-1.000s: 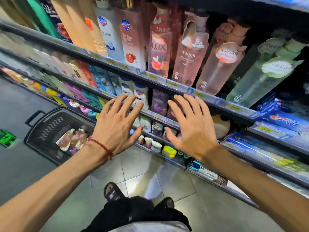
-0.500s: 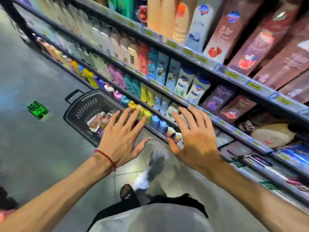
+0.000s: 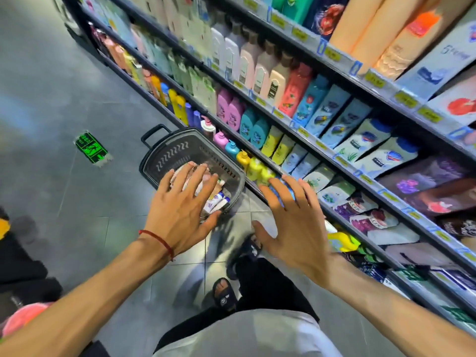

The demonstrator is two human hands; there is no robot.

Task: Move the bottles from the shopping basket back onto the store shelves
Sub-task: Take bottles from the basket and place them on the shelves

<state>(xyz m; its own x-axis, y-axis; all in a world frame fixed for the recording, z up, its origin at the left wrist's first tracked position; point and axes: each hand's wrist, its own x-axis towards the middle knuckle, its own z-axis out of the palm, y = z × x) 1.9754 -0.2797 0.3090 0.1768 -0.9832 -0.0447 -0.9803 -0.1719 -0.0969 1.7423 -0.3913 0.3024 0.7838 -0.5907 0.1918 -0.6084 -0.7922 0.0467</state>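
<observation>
We see the shopping basket (image 3: 164, 153) standing on the grey tiled floor at the centre left of the frame. It sits close against the foot of the store shelves (image 3: 320, 144), which run from the upper left down to the lower right. Its black handle points toward the upper left.

The bottles (image 3: 218, 198) lie heaped in the nearer end of the basket. We can make out pale pinkish packs and white tubes with blue and purple caps.

The left hand (image 3: 180, 210) is spread wide, palm down and fingers straight, and holds nothing. In the picture it lies right over the heap. Its fingertips cover the pinkish packs, and the white tubes show just to the right of its index finger and thumb. We cannot tell whether it touches the bottles or hangs above them. A red string bracelet (image 3: 157, 238) circles its wrist.

The right hand (image 3: 292, 222) is also spread and holds nothing. It sits to the right of the basket, well apart from the heap, with its fingertips in front of the lowest shelf's yellow and blue bottles.

Below the hands, at bottom centre, we see dark sandals (image 3: 224, 296) on the tiles. A green floor sticker (image 3: 91, 150) lies at the left of the frame.
</observation>
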